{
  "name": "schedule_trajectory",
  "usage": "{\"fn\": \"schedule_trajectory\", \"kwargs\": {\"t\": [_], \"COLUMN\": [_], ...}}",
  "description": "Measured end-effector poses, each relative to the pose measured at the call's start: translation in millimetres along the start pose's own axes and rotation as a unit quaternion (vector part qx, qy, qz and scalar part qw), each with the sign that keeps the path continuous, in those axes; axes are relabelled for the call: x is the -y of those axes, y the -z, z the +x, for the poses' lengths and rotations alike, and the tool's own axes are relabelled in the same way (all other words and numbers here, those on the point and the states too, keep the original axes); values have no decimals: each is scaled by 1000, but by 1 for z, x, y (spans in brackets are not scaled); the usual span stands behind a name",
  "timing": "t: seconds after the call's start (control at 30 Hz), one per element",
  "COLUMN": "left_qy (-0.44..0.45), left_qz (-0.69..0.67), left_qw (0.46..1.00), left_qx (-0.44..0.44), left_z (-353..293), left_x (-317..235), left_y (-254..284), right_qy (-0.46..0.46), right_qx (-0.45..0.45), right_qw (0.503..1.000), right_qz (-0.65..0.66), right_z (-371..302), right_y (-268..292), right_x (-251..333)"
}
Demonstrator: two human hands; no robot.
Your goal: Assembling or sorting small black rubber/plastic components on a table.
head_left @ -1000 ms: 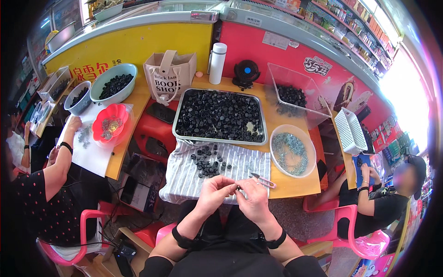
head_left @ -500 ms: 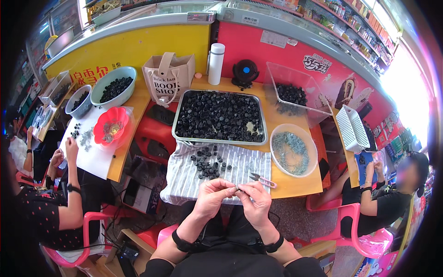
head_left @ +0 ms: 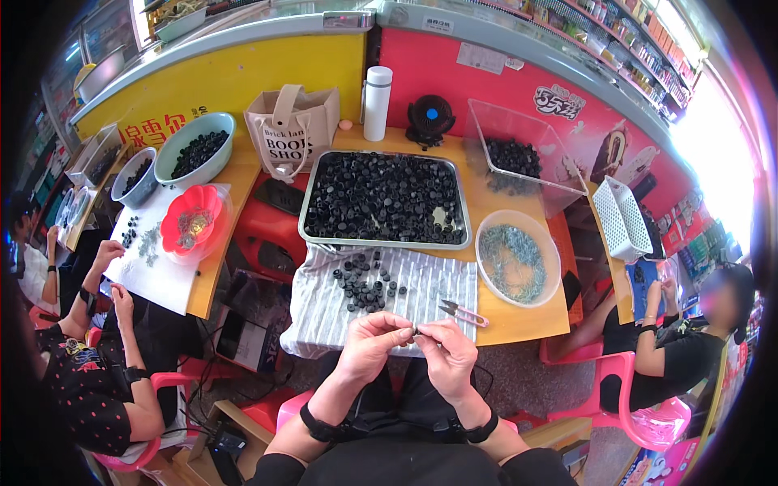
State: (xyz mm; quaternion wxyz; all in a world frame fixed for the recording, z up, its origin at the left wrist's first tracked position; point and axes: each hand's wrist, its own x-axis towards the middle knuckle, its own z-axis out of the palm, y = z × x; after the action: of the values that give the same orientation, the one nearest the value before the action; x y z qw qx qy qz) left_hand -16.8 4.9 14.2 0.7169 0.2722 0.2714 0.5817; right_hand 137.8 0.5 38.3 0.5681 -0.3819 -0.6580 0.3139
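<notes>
My left hand and my right hand meet just off the near edge of the striped cloth. Between their fingertips both pinch a small black part, mostly covered by the fingers. It resembles the small black round parts loosely scattered on the cloth. Thread snips with pinkish handles lie by my right hand, blades slightly apart. Behind the cloth, a metal tray is heaped with the same black parts. A round translucent tub to its right holds tangled grey-green trimmings.
At the back stand a tote bag, a white bottle, a small black fan and a clear bin. Co-workers sit left and right. The left table carries a red flower-shaped bowl and a green basin.
My hands keep nearly the same pinch and place. The view has shifted slightly. The left co-worker's hands have come back from the white sheet and moved apart.
</notes>
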Motion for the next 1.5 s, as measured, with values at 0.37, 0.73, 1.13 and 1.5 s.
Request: {"fn": "schedule_trajectory", "kwargs": {"t": [0.37, 0.73, 1.13, 1.5], "left_qy": [13, -207, -262, -278], "left_qz": [10, 730, 779, 750], "left_qw": [1000, 648, 569, 599], "left_qx": [-14, -63, 7, 27], "left_z": [-3, -11, 1, 3], "left_x": [-4, 1, 25, 25], "left_y": [-1, -12, -7, -6], "right_qy": [-112, -248, -320, -376], "right_qx": [-23, -76, -138, -154], "right_qw": [988, 951, 883, 797], "right_qz": [107, 169, 314, 446], "right_z": [-4, -14, -21, -23], "right_y": [-4, 7, 15, 28], "right_x": [-2, -28, -35, -41]}}
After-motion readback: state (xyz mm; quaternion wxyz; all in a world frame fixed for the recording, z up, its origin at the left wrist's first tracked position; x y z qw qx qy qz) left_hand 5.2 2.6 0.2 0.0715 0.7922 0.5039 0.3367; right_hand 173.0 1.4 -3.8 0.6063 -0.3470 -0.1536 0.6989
